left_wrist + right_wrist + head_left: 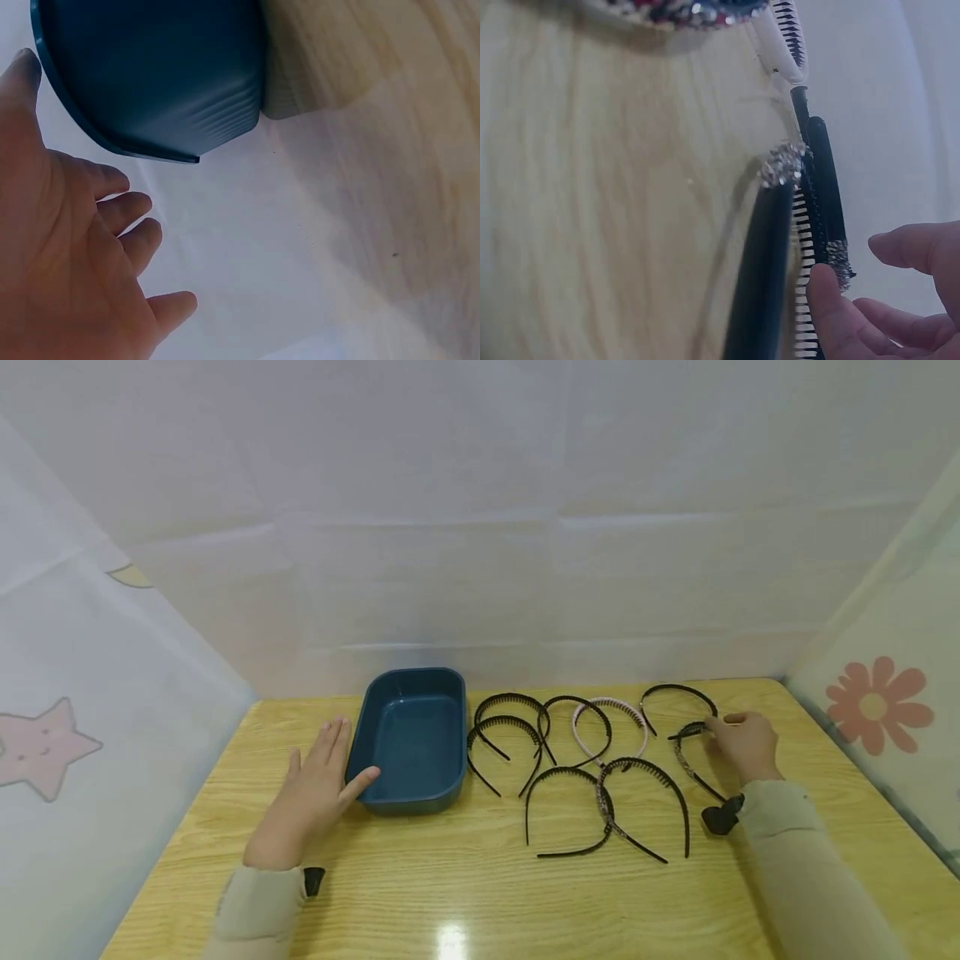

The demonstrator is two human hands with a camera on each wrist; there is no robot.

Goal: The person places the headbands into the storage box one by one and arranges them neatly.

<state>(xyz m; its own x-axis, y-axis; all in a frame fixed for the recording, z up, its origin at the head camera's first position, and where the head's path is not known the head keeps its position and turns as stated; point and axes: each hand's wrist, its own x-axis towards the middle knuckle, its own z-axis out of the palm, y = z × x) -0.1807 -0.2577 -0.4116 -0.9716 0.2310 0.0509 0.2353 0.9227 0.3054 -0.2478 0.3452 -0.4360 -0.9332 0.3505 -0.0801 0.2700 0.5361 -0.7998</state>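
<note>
My left hand [311, 789] is beside the dark blue bin [408, 810], fingers straight and thumb over its near-left rim. In the left wrist view the fingers [139, 240] spread below the bin's side. My right hand [746, 747] is at the table's right side, its fingertips on a dark toothed headband [688, 768] with a glittery section. In the right wrist view one finger [825, 289] lies across the headband's toothed band, while another digit stands apart. Just behind is a thin black headband [678, 687], its right end by the fingertips.
Several more headbands lie between the bin and my right hand: black toothed ones [501, 720], a pink one [640, 718], and two overlapping in front [684, 810]. The wooden table [420, 885] meets a white cloth backdrop [480, 568] behind and at both sides.
</note>
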